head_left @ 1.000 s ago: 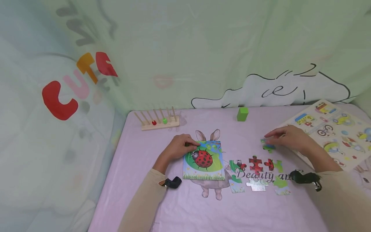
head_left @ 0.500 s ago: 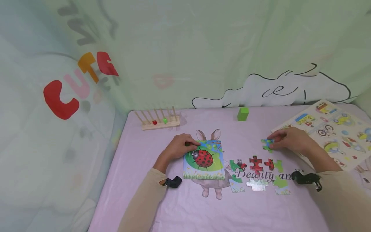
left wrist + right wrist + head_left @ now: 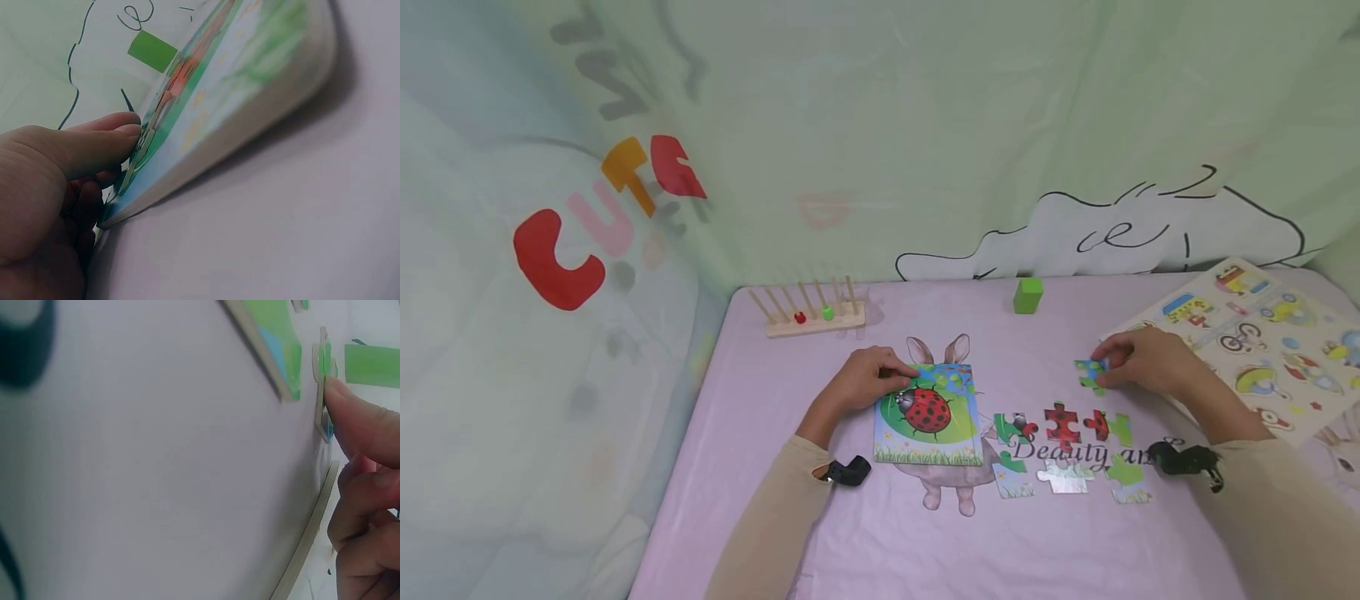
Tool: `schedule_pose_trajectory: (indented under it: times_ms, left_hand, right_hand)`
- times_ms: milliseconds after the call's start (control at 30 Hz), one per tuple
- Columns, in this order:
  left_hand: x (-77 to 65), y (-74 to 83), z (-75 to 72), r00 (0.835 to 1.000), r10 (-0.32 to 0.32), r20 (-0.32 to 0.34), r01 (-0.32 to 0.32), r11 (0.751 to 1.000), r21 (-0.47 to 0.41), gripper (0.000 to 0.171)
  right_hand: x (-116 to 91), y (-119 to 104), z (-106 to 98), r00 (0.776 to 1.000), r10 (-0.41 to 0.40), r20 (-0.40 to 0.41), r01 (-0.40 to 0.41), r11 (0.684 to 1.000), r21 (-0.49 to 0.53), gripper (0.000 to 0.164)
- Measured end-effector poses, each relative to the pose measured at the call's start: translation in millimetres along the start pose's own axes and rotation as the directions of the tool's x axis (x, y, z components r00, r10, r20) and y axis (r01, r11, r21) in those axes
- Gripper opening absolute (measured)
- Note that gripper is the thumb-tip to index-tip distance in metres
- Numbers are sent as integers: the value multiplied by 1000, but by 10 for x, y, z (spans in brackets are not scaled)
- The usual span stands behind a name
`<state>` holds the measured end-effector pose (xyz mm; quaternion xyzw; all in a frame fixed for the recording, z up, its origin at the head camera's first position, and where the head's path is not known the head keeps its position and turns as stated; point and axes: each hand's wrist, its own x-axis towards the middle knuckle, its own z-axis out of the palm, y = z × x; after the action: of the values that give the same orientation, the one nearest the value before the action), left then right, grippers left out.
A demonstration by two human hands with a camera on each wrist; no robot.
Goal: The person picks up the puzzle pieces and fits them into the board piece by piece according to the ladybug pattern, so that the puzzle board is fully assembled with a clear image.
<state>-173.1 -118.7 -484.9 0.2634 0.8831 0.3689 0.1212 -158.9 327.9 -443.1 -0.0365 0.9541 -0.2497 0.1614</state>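
My left hand (image 3: 870,377) rests at the upper left corner of a ladybug jigsaw puzzle (image 3: 928,417). Its thumb and forefinger touch the puzzle face near the top edge (image 3: 122,150). To the right, my right hand (image 3: 1146,358) pinches a small blue and green puzzle piece (image 3: 1088,373), thumb against its near side; the piece stands out beyond the fingertips in the right wrist view (image 3: 324,412). Below this hand lie loose pieces: a red one (image 3: 1062,423), a green one with part of the ladybug's head (image 3: 1013,427), and several others with red, green or white parts.
A wooden peg rack (image 3: 816,322) with a red and a green bead stands at the back left. At the back is a green block (image 3: 1027,296). A picture board (image 3: 1247,337) with vehicles lies under and beyond my right forearm.
The right hand has tilted and settled its pinch on the blue and green piece, which shows more of its face than a second ago. My left hand stays where it was.
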Motion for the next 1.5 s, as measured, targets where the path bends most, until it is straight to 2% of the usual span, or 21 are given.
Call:
schedule_pose_trajectory:
  times_ms: [333,967,1167,1400,1500]
  left_hand:
    - [-9,-6,-3,1000,6,-4,-6,1000,-1,19]
    - [-4,-8,11,1000,-8,2,8,1000,-10,19]
    - [-4,-9,13,1000,-10,2,10,1000,-5,19]
    - [0,-8,14,1000,6,-5,-6,1000,-3,19]
    - [-2,-6,12,1000,6,-3,-6,1000,5,19]
  right_hand:
    - [-8,-10,-11,1000,20,14,-21,1000,16,42]
    - [-109,-80,-79,1000,-19,2,19,1000,21,35]
    - [-112,-144,-45,999,-5,37,0,992,123,37]
    - [-77,-303,36,998,-8,65,-10,963,271,42]
    - [-47,-390,86,997,-21,74,-2,955,296,47]
